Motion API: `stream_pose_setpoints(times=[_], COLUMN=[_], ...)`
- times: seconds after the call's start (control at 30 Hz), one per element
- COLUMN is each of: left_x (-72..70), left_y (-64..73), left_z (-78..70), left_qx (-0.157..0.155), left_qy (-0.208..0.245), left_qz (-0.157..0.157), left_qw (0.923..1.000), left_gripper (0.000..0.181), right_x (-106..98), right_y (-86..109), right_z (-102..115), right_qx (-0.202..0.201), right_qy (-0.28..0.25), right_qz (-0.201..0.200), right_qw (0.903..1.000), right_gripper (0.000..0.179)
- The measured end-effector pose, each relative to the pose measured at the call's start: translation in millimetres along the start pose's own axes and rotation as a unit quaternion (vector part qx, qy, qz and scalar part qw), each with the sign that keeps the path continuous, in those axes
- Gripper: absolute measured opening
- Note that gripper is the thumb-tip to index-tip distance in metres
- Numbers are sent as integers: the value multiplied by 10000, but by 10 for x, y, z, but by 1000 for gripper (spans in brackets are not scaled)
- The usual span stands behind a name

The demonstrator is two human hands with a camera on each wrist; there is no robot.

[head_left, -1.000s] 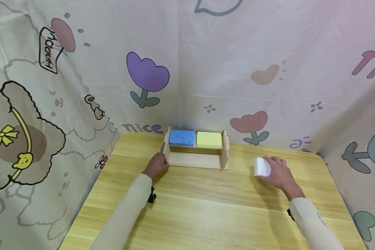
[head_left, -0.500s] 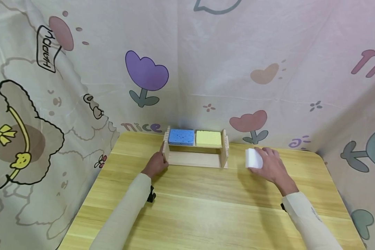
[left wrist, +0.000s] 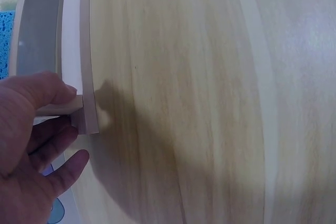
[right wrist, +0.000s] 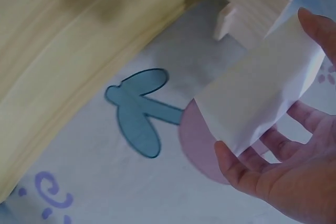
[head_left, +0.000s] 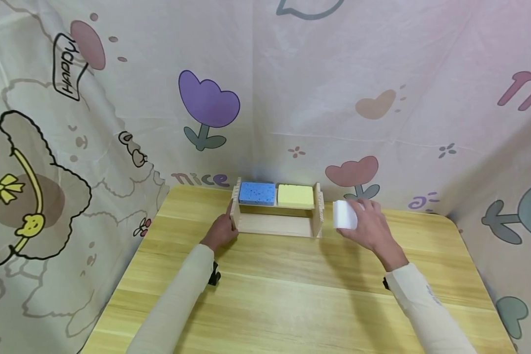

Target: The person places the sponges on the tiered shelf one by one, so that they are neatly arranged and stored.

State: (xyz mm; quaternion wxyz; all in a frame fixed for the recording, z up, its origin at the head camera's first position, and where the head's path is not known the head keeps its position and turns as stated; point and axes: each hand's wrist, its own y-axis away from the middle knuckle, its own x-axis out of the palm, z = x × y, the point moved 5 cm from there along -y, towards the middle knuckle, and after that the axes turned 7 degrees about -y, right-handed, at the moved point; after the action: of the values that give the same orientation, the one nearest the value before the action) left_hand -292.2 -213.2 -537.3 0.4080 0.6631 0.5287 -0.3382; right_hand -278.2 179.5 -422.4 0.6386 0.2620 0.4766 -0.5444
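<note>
A small two-tier wooden shelf stands at the back of the table. On its upper tier a blue speckled sponge lies left of a yellow sponge. My left hand grips the shelf's left side panel, thumb on the inner face and fingers outside. With thumb and fingers my right hand holds a white sponge, a smooth rectangular block, just right of the shelf and raised over the table. Its right end is partly hidden by the hand in the head view.
The wood-grain table carries the shelf near its back edge. Directly behind hangs a printed cloth with flowers and hearts, which also runs down both sides. The shelf's lower tier is a bare board.
My right hand has carried the white sponge left and toward the back, up beside the shelf's right end. The left hand stays on the shelf's left panel, and the shelf has not moved.
</note>
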Motion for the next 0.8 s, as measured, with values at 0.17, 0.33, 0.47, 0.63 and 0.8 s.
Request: stream_pose_setpoints(times=[0.17,0.33,0.47,0.63,0.8], left_x=[11,6,3,-1,-12], left_y=[-8,-10,-13,-24,-19], left_z=[-6,2,16,18,-12], left_qx=[25,37,142,261,290], left_qy=[-33,11,23,-137,-120], left_qz=[-24,-47,-79,-170,-215], left_qw=[10000,10000,9999,9994,9993], left_gripper=[97,96,98,99,98], right_x=[55,128,203,282,355], right_y=[-40,-98,-161,-232,-308], right_z=[191,401,558,747,924], right_qx=[-59,-167,-154,-103,-48], right_qy=[-173,-242,-291,-373,-407], right_qz=[-87,-105,3,166,249], right_qw=[9998,9995,9995,9991,9988], right_gripper=[80,77,79,84,85])
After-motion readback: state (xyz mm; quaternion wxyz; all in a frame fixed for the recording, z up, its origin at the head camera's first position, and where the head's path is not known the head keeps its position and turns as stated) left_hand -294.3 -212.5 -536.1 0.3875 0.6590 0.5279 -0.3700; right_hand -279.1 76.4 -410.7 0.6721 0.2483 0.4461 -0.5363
